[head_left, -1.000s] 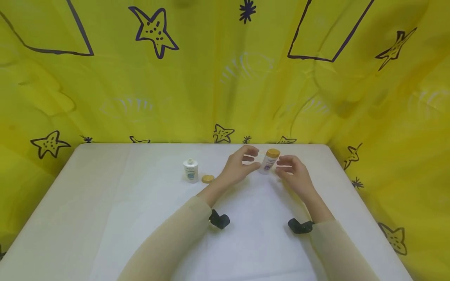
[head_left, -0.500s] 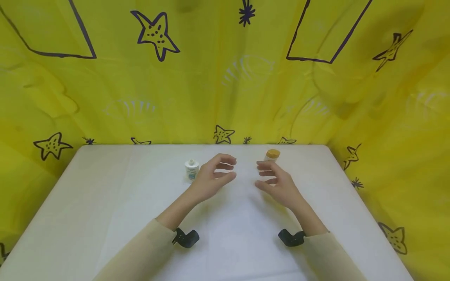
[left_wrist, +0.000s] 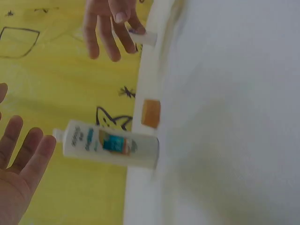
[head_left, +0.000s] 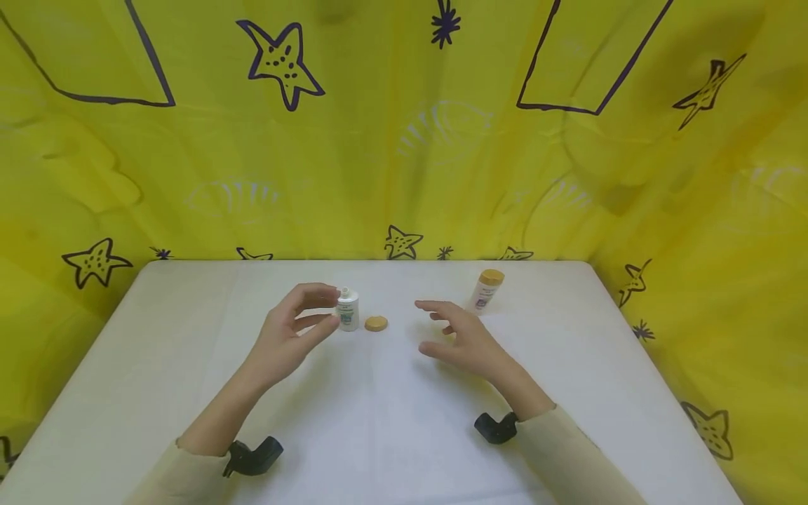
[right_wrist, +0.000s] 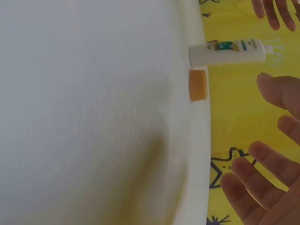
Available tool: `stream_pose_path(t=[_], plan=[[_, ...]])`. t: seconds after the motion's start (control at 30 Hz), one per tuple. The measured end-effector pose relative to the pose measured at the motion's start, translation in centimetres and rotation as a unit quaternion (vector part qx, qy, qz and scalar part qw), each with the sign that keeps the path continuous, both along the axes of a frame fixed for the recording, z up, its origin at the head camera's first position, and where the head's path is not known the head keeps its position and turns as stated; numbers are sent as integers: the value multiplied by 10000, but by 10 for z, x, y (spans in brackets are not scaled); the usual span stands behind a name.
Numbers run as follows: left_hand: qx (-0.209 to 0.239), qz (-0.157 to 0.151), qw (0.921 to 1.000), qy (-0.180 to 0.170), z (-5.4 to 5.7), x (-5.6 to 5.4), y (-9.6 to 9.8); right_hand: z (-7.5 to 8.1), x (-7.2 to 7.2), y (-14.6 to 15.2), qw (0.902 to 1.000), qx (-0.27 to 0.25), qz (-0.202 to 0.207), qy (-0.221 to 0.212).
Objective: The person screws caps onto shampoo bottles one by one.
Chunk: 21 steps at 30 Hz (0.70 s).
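A white bottle with a blue-green label (head_left: 348, 317) stands upright and uncapped, its small nozzle showing. Its orange cap (head_left: 376, 323) lies on the table just right of it. My left hand (head_left: 287, 337) is beside the bottle's left side, fingers loosely curved and apart, holding nothing; in the left wrist view the fingertips (left_wrist: 46, 145) come right up to the nozzle. Right of the cap, my right hand (head_left: 467, 340) hovers with spread fingers and holds nothing. Behind it stands a second white bottle (head_left: 484, 298) with its orange cap on, its foot partly overlapped by that hand.
A white cloth covers the table (head_left: 391, 421). A yellow curtain (head_left: 353, 154) with drawn stars hangs right behind the far edge and along both sides. Black wrist cameras (head_left: 254, 456) sit at both sleeves.
Both hands have moved left, away from the capped bottle, which stays in place. The left hand has come to the uncapped bottle's left side; the cap is in view again.
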State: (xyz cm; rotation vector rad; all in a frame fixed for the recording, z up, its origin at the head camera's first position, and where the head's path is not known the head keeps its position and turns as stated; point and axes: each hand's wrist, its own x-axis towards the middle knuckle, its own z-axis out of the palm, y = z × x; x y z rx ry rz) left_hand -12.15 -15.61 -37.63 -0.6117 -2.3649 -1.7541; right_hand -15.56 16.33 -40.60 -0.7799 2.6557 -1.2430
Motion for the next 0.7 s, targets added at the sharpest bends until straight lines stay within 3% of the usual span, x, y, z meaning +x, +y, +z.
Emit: stream_pose_path(t=[0.2,0.5,0.7], plan=[[-137,274,9989,-352,-14,-5,-18,-1,-3,-21,9985,470,195,178],[-172,509,9962,-681,-36,-18,-28,-6,-8,-46,9989,396,240,-84],[-224,563,9913,-1172,-48,-28,-31,-10,-12,-62,9983,496,155,-281]])
